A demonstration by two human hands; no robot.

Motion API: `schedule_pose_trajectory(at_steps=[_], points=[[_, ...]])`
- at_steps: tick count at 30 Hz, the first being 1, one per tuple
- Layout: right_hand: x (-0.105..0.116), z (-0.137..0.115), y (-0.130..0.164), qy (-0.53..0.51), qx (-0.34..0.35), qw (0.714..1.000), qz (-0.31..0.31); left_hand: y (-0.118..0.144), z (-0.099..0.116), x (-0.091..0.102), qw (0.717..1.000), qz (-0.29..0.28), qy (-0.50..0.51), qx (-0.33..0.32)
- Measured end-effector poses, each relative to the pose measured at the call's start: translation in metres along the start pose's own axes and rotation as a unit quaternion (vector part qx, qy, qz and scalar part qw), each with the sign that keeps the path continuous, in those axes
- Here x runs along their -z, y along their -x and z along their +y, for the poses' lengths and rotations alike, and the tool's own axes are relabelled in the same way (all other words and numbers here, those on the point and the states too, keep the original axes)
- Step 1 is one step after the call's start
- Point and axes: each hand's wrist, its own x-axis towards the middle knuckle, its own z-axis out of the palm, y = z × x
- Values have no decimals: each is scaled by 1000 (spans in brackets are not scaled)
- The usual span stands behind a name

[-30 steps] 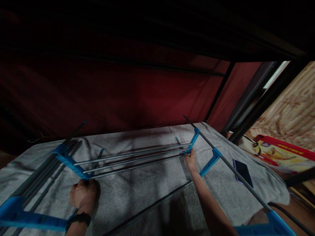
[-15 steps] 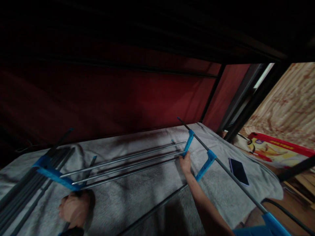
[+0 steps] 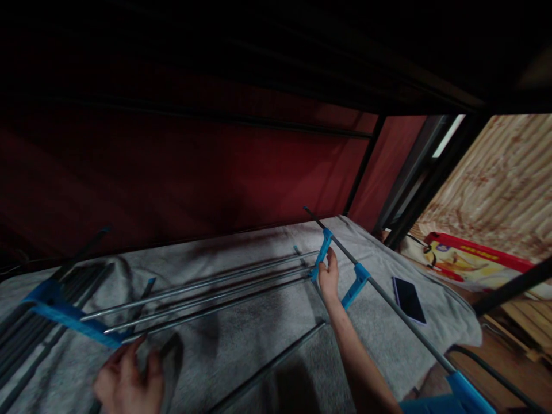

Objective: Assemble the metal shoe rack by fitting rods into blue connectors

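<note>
We see three thin rods [image 3: 210,299] spanning from the left bracket [image 3: 71,317] to the right bracket [image 3: 321,256], all over the grey blanket [image 3: 241,353]. Right ends meet their bracket; at left, two tips show against the blue plastic, so we can't confirm they're seated. Right bracket already sits on the long pole [image 3: 403,315], as do the middle bracket [image 3: 356,286] and near bracket [image 3: 457,397]; we see no thin rods on the middle one. Dark tube [image 3: 271,365] lies loose, its far end joined to nothing. We judge it partly assembled. Hands well apart: left hand [image 3: 129,379] has fingers spread by the nearest rod's end; right hand [image 3: 328,279] is at the right bracket, grip unclear.
</note>
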Motion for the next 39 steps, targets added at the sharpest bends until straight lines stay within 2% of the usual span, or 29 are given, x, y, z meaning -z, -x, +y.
schedule_pose_trajectory(at_steps=[3,7,10,14,19,26,32,39], points=[[-2,-6,-6,-22,8,1000,-15,7,68,-3,985,29,43,-167],[-2,-7,-8,-22,-5,1000,-12,-5,151,-15,941,-15,72,-331],[2,-8,-9,-15,2,1000,-22,-16,196,-31,912,-57,66,-402],[5,-11,-10,-12,8,1000,-26,-27,235,-60,890,-133,40,-435],[4,-14,-9,-14,12,999,-33,-29,266,-86,873,-215,-31,-438],[2,-16,-7,-11,4,999,-41,-28,293,-97,854,-274,-48,-440],[3,-13,-8,-4,-2,999,-53,-28,300,-104,850,-315,-43,-421],[-1,-20,-6,15,3,999,-50,-30,294,-109,854,-324,-28,-406]])
